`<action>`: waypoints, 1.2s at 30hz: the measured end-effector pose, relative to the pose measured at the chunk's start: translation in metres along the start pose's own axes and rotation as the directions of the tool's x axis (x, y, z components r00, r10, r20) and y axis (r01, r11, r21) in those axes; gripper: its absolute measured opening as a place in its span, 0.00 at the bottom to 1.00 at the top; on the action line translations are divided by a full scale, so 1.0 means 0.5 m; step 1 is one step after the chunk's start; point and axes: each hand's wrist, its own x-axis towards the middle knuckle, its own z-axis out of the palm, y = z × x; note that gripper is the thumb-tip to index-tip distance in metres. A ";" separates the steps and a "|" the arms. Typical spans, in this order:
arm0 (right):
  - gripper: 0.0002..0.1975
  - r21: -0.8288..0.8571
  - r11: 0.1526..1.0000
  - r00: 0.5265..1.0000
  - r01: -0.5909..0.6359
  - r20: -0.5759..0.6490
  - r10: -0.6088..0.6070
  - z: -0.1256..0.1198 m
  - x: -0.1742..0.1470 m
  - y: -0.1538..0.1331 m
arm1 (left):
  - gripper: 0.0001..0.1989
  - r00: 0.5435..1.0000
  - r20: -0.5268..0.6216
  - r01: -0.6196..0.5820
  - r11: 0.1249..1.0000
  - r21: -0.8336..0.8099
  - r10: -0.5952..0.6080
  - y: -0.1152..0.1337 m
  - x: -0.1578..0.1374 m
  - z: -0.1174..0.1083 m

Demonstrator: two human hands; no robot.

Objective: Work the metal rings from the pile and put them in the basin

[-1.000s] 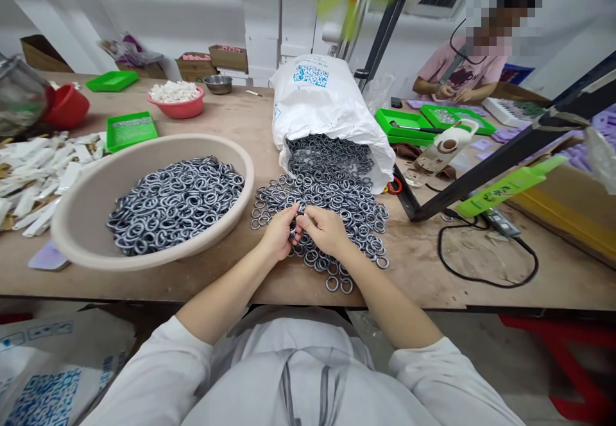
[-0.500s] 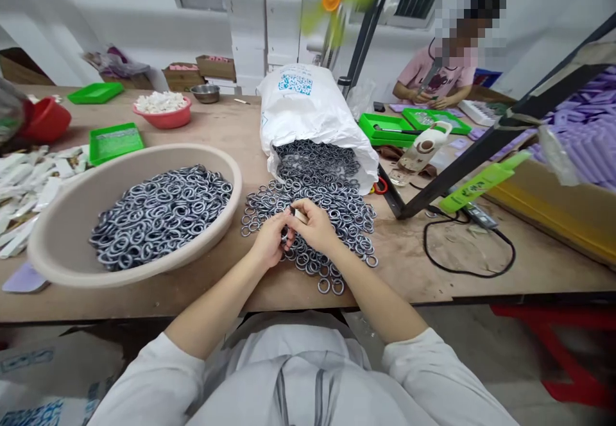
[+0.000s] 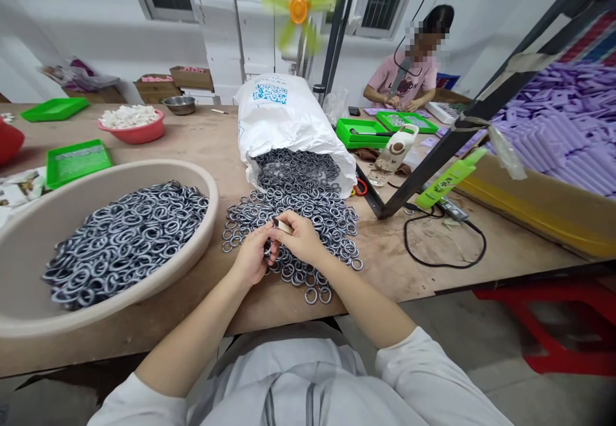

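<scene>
My left hand (image 3: 251,258) is closed on a dark grey ring (image 3: 267,247), partly hidden by the fingers. My right hand (image 3: 305,242) grips a small tool with a pale flat handle (image 3: 284,226) and a dark tip, which I cannot identify further. The two hands meet, with the tip close to the left fingers. Beneath and around them spreads a pile of loose grey rings (image 3: 327,215). It spills from the mouth of a white sack (image 3: 289,121) lying on its side. To the left, a large beige basin (image 3: 210,198) holds many more rings.
Green trays (image 3: 79,163) and a red bowl (image 3: 139,132) of white pieces stand at back left. On the right are a slanted dark metal post (image 3: 433,163), a bottle (image 3: 392,153), a cable (image 3: 409,246) and a box of purple pieces (image 3: 553,150). A co-worker (image 3: 404,79) sits across.
The view has swung right and tilted slightly, so most things sit further left in the picture. Both hands stay together over the rings, still holding the ring and the tool.
</scene>
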 end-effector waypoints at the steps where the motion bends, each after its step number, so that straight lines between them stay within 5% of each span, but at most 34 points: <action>1: 0.17 0.002 1.000 1.000 0.001 -0.002 -0.001 0.000 0.000 0.001 | 0.24 1.000 -0.002 0.003 1.000 0.014 -0.003 0.000 0.000 0.000; 9: 0.21 -0.002 1.000 1.000 -0.018 -0.015 0.018 -0.012 0.011 0.004 | 0.25 0.997 0.068 0.036 0.999 0.037 -0.039 -0.002 0.001 0.002; 13: 0.22 -0.158 0.987 0.998 0.000 -0.066 -0.010 -0.026 0.011 0.004 | 0.25 0.999 0.046 0.028 0.999 -0.042 -0.026 0.003 0.005 0.001; 21: 0.17 -0.546 0.830 0.992 0.117 0.098 -0.075 -0.022 -0.012 -0.027 | 0.25 0.999 -0.040 -0.014 0.997 -0.074 0.011 -0.004 0.015 -0.007; 31: 0.17 -0.600 0.790 0.990 0.127 0.128 -0.062 -0.011 -0.012 -0.028 | 0.24 0.999 -0.049 0.006 0.998 -0.066 -0.010 -0.003 0.012 -0.005; 36: 0.20 -0.548 0.836 0.999 0.021 -0.014 -0.034 -0.020 0.001 -0.005 | 0.23 0.998 0.031 0.050 0.998 -0.043 -0.048 0.004 0.003 -0.003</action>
